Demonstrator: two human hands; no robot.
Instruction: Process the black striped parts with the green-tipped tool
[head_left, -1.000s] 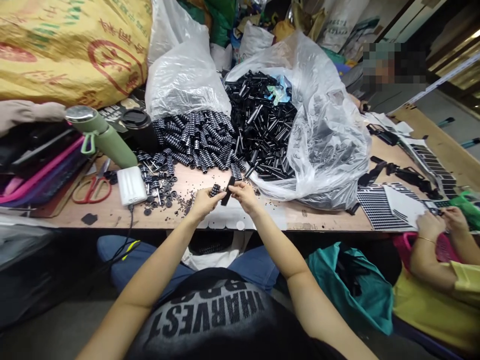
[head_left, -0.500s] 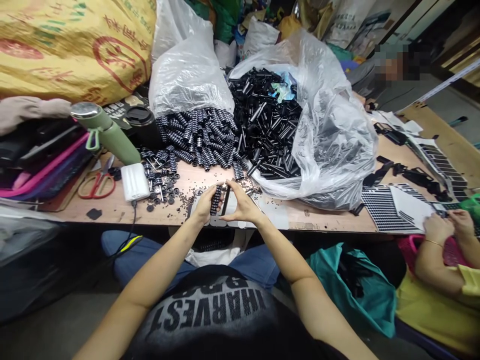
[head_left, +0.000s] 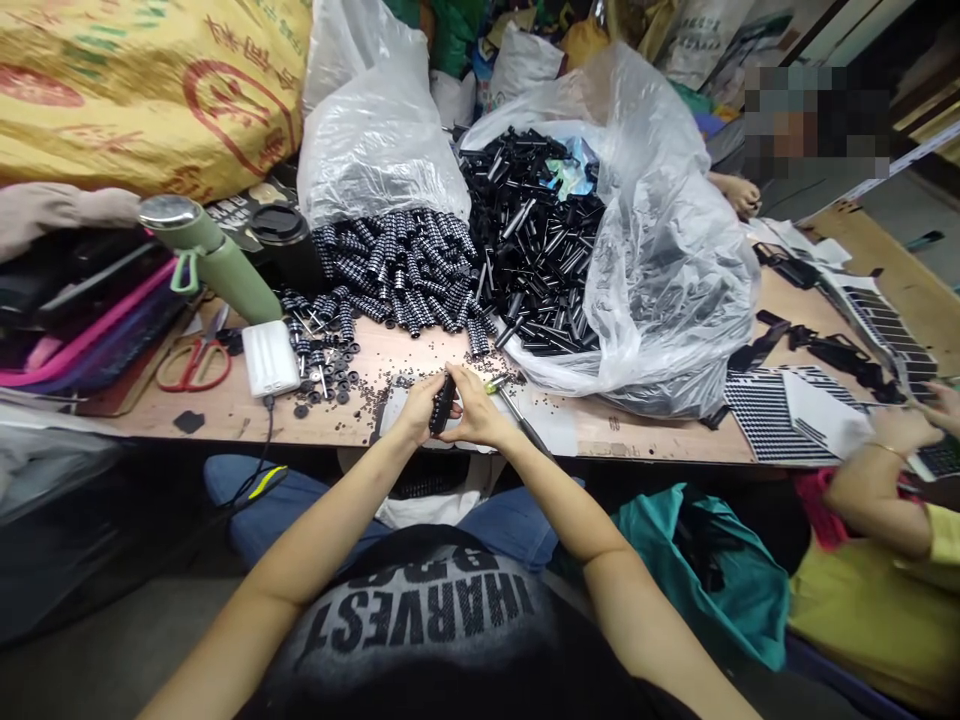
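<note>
Your left hand (head_left: 416, 411) is curled against the black part (head_left: 442, 407), gripping it, while your right hand (head_left: 478, 408) makes a C around it, fingers at the far end and thumb at the near end. The part sits between your palms, just above the near edge of the desk (head_left: 637, 436), to the left of the tool (head_left: 517, 412). It looks light and stiff, probably hard plastic, perhaps a bit slick, and unlikely to crush; the long sides and both ends seem the best places to hold. Its long axis runs away from you, the far end leaning slightly right. You cannot tell from here which end is the front.
</note>
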